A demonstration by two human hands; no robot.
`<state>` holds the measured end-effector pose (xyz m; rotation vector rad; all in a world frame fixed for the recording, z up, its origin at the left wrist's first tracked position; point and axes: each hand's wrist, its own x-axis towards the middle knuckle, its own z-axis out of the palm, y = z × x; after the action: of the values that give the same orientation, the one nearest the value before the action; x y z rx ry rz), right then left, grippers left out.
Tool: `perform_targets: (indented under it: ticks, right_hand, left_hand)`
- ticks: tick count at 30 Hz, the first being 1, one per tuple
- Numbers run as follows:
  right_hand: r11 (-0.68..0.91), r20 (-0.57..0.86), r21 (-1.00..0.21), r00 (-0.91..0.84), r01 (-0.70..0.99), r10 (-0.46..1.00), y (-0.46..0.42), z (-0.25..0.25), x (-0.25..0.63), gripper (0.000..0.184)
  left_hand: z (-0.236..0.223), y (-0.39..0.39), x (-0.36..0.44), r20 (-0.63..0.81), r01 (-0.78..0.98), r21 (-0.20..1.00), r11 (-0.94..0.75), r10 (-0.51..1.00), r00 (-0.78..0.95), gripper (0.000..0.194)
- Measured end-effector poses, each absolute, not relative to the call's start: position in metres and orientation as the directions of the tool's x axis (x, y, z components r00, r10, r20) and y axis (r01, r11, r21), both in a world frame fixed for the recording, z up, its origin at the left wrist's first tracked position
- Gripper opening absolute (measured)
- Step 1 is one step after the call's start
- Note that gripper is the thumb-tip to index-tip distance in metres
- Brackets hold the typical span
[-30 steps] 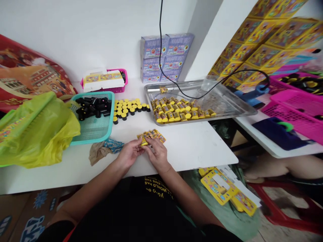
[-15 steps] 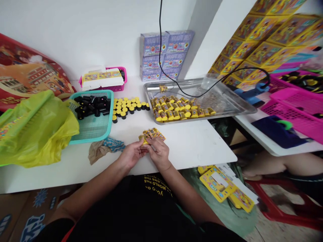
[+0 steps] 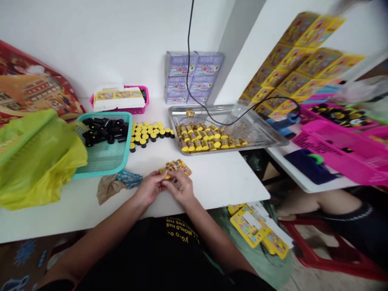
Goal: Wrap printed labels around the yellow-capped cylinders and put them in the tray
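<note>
My left hand [image 3: 148, 188] and my right hand [image 3: 182, 188] meet over the front of the white table, fingertips pinched together. Between them is a small yellow printed piece [image 3: 165, 174], mostly covered by my fingers; its exact kind is hidden. Just beyond my fingers lies a small pile of yellow printed labels [image 3: 181, 165]. Farther back, a metal tray [image 3: 273, 139] holds many small yellow tubs [image 3: 203, 144] with printed wraps. Black round pieces with yellow tops [image 3: 143, 142] stand grouped left of that tray.
A teal basket [image 3: 104, 171] holds black pieces [image 3: 103, 130]. Left of it lies a yellow-green plastic bag [image 3: 39, 161]; a crumpled cloth [image 3: 110, 188] is near my left forearm. A black cable [image 3: 188, 48] hangs over the tray. At right, a person's leg [image 3: 327, 202] shows beside pink baskets [image 3: 327, 141].
The camera view has shifted, so the scene sits slightly farther left. Both hands stay together at the same spot on the table, still pinching the yellow piece, with small finger movements.
</note>
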<state>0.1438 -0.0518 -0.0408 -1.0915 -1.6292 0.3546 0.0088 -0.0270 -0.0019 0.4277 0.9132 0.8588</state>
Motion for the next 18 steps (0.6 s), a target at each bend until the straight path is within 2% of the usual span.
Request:
perform_targets:
  ticks: [4, 7, 9, 13, 18]
  right_hand:
    - [0.492, 0.611, -0.648, 0.012, 0.581, 0.791, -0.048, -0.037, 0.142, 0.018]
    - [0.420, 0.604, -0.648, 0.092, 0.635, 0.792, -0.031, -0.030, 0.155, 0.020]
    - [0.308, 0.593, -0.640, 0.196, 0.704, 0.781, -0.009, -0.021, 0.173, 0.023]
    - [0.091, 0.612, -0.524, 0.301, 0.847, 0.731, 0.048, 0.000, 0.224, 0.030]
    - [-0.133, 0.565, -0.460, 0.405, 0.878, 0.719, 0.105, 0.025, 0.275, 0.033]
  left_hand:
    - [-0.001, -0.024, 0.005, -0.463, -0.458, 0.646, 0.611, 0.790, 0.401, 0.020]
    - [0.000, -0.018, -0.004, -0.465, -0.396, 0.672, 0.626, 0.772, 0.433, 0.029]
    - [-0.002, -0.014, -0.011, -0.481, -0.359, 0.703, 0.614, 0.782, 0.396, 0.031]
    - [-0.012, -0.011, -0.020, -0.488, -0.362, 0.721, 0.590, 0.804, 0.340, 0.020]
    - [-0.021, -0.009, -0.019, -0.475, -0.384, 0.707, 0.594, 0.801, 0.366, 0.016]
